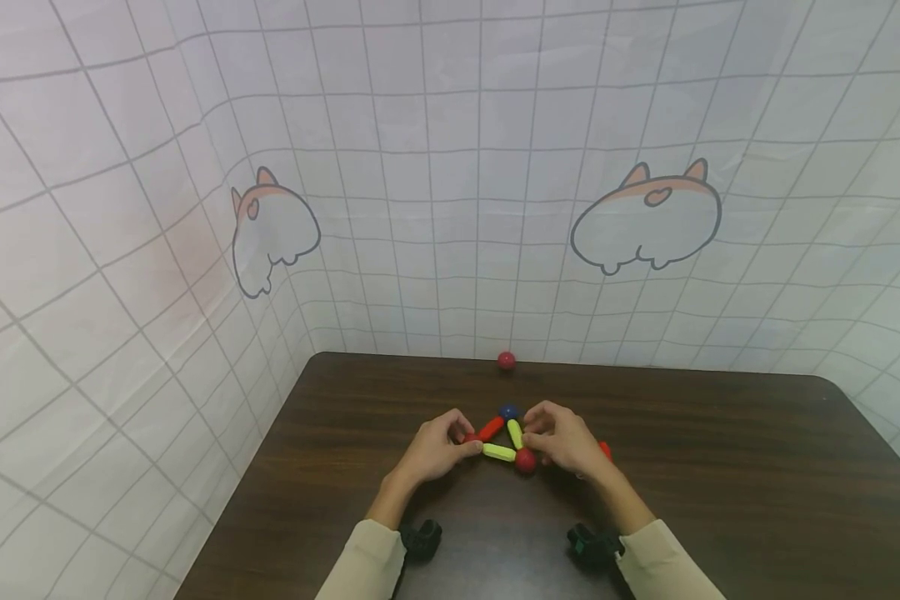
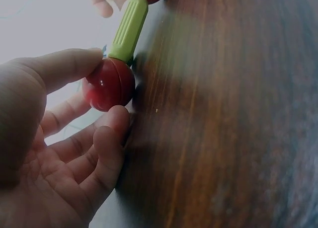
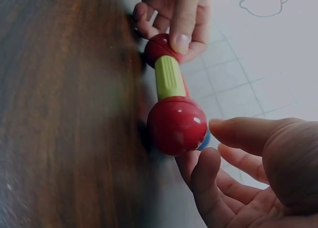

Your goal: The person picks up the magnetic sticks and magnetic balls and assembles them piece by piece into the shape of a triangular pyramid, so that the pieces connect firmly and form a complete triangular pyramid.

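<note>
A triangle of toy rods and balls lies on the table. One red rod (image 1: 491, 429) and two yellow-green rods (image 1: 499, 452) (image 1: 515, 433) run between a blue ball (image 1: 508, 412) at the back and two red balls at the front. My left hand (image 1: 437, 447) pinches the left red ball (image 2: 110, 84) between thumb and fingers. Beside the right red ball (image 1: 525, 461) is my right hand (image 1: 562, 437), its fingers loosely bent. In the right wrist view its thumb tip is close to this ball (image 3: 177, 125), with nothing gripped; the blue ball is mostly hidden there.
Another red ball (image 1: 506, 361) sits at the table's back edge, near the white grid-patterned cloth (image 1: 450, 208). A red piece (image 1: 605, 450) shows partly from behind my right hand. Dark devices (image 1: 423, 540) (image 1: 594, 543) are on both wrists, over the dark wooden table (image 1: 720, 467).
</note>
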`<state>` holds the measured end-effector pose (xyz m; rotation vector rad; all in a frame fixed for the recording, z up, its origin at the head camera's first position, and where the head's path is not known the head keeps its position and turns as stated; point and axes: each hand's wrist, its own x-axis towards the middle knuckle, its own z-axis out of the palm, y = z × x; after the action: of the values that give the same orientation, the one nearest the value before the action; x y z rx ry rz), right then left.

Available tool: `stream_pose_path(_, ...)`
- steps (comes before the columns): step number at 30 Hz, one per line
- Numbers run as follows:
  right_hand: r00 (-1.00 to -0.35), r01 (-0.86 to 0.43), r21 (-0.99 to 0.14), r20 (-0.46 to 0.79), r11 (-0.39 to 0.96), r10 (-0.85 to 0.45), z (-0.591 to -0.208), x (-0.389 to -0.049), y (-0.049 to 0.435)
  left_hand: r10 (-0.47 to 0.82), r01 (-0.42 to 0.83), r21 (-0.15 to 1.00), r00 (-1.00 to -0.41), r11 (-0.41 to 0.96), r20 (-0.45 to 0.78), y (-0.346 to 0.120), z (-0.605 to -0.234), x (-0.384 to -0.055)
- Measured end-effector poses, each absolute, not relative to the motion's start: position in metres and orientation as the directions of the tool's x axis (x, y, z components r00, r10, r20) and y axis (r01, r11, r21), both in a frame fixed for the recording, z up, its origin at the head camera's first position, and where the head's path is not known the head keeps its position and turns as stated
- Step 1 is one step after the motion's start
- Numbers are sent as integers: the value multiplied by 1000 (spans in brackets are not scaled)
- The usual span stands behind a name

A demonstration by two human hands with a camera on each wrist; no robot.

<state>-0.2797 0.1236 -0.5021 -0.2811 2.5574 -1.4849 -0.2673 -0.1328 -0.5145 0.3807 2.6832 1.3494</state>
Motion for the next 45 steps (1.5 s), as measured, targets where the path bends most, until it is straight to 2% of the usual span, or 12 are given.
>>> stream_pose_path(13,-943,-154,-892,4,424,-334,-486,-282,158,272,181,785,-962,592,16,-133,-515,-269)
stream_pose_path(27,-955,-205,-844,62,495,-290,-480,-278,231,318,174,794,-948,582,-25,-136,-515,-272)
stream_pose_path(37,-933,-176,-802,-49,571,-355,-496,-276,251,314,160,799,-949,580,-38,-137,-515,-273)
stream_pose_path(45,-936,-161,-776,-75,609,-343,-501,-277,250,319,156,801,-947,578,-45,-137,-512,-272)
